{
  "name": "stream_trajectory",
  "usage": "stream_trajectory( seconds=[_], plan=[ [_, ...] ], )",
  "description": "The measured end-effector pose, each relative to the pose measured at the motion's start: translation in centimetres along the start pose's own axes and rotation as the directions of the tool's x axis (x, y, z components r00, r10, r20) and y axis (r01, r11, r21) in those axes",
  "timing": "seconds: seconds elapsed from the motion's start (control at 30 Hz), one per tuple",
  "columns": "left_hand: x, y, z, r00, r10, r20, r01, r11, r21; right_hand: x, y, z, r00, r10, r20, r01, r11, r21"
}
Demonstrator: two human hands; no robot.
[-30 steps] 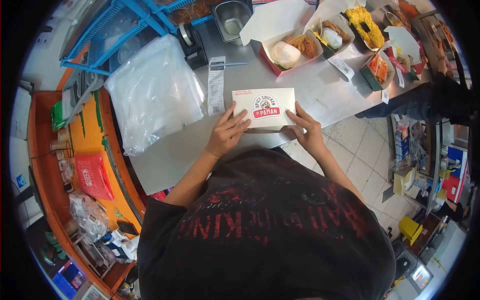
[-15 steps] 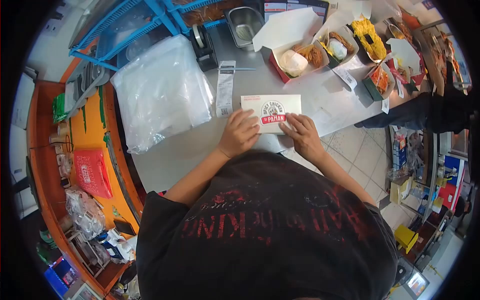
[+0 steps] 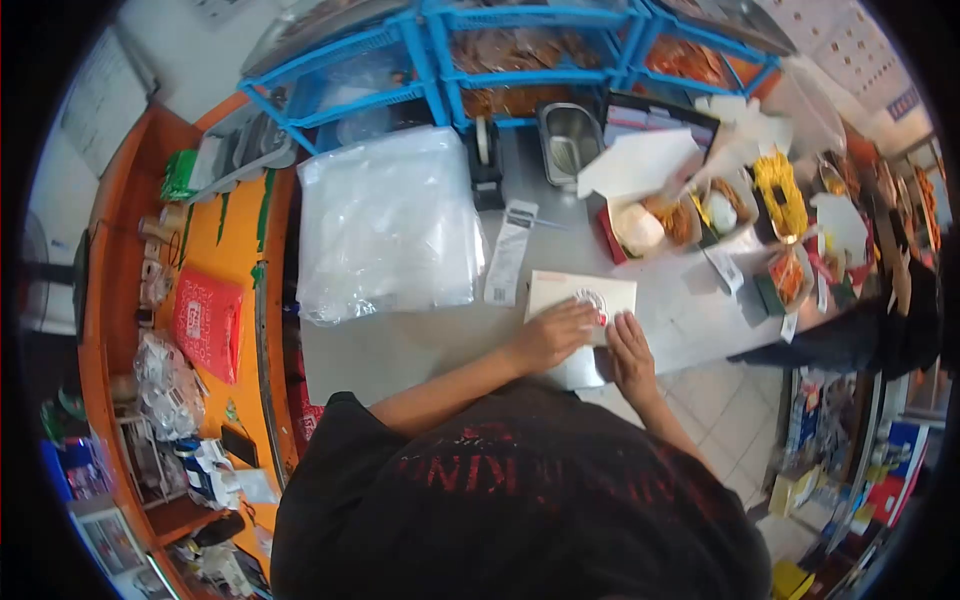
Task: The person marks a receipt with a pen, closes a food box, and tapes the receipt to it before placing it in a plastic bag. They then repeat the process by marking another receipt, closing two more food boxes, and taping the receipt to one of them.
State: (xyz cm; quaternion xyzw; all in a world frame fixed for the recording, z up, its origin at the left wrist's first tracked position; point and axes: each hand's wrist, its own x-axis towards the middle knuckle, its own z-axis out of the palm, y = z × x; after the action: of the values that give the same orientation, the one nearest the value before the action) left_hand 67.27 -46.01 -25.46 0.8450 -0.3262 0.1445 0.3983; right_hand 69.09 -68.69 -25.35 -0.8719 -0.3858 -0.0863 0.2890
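A closed white box [image 3: 552, 290] with a round printed logo lies near the front edge of the metal counter [image 3: 440, 355]. My left hand [image 3: 555, 333] lies flat over the box's middle, its fingers stretched out and partly covering the logo. My right hand [image 3: 630, 350] rests at the box's right front side, fingers extended along its edge. Just left of the box is a paper receipt [image 3: 510, 255]. Farther left lies a stack of clear plastic bags [image 3: 385, 230].
Open food boxes [image 3: 640, 160] with chicken and rice stand at the back right. Behind the counter are blue racks [image 3: 540, 18], a tape dispenser [image 3: 486, 165] and a metal container [image 3: 570, 145]. A person in dark clothing [image 3: 840, 335] stands at the right.
The view has shifted, so the counter appears lower and farther right. My left hand has slid from the box's left side onto its middle, over the logo.
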Motion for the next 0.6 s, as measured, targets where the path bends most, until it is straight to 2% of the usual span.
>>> stream_trajectory(
  seconds=[0.07, 0.17, 0.2, 0.27, 0.33, 0.4, 0.47, 0.53, 0.57, 0.6],
  plan=[
    [0.0, -0.1, -0.2, 1.000, -0.005, -0.008, 0.005, 0.999, 0.046, 0.1, 0.3, -0.3, 1.000, -0.014, 0.019, 0.013, 0.999, 0.042],
    [1.1, 1.3, -1.3, 0.982, -0.181, 0.047, 0.181, 0.983, -0.005, 0.9, 0.0, -1.7, 0.999, 0.007, 0.049, -0.008, 1.000, 0.027],
    [1.8, 1.4, -1.5, 0.983, -0.175, 0.058, 0.177, 0.984, -0.026, 1.4, 0.2, -1.9, 0.999, -0.026, 0.044, 0.025, 1.000, 0.015],
    [2.5, 1.5, -2.1, 0.961, -0.181, 0.210, 0.174, 0.983, 0.054, 1.2, 0.2, -2.0, 0.997, -0.053, 0.052, 0.053, 0.999, 0.006],
    [2.1, 0.8, -1.6, 0.961, -0.173, 0.216, 0.174, 0.985, 0.014, 1.4, 0.4, -1.7, 0.995, -0.100, 0.030, 0.102, 0.993, -0.053],
    [2.1, 0.7, -1.7, 0.983, -0.073, 0.167, 0.060, 0.995, 0.082, 1.5, 0.6, -1.6, 0.990, -0.137, 0.029, 0.139, 0.985, -0.102],
    [2.0, 0.5, -1.7, 0.983, -0.076, 0.166, 0.068, 0.996, 0.053, 1.9, 0.4, -1.9, 0.985, -0.170, 0.035, 0.174, 0.973, -0.149],
    [1.7, 0.4, -1.8, 0.983, -0.072, 0.167, 0.072, 0.997, 0.007, 2.4, -0.2, -3.0, 0.989, -0.068, 0.132, 0.076, 0.995, -0.061],
    [1.9, 0.7, -2.1, 0.979, -0.094, 0.180, 0.091, 0.996, 0.023, 2.8, -0.8, -3.3, 0.988, -0.064, 0.140, 0.073, 0.995, -0.065],
    [1.9, 0.9, -2.1, 0.974, -0.115, 0.194, 0.110, 0.993, 0.038, 3.4, -1.5, -3.4, 0.975, 0.025, 0.220, 0.000, 0.993, -0.115]
  ],
)
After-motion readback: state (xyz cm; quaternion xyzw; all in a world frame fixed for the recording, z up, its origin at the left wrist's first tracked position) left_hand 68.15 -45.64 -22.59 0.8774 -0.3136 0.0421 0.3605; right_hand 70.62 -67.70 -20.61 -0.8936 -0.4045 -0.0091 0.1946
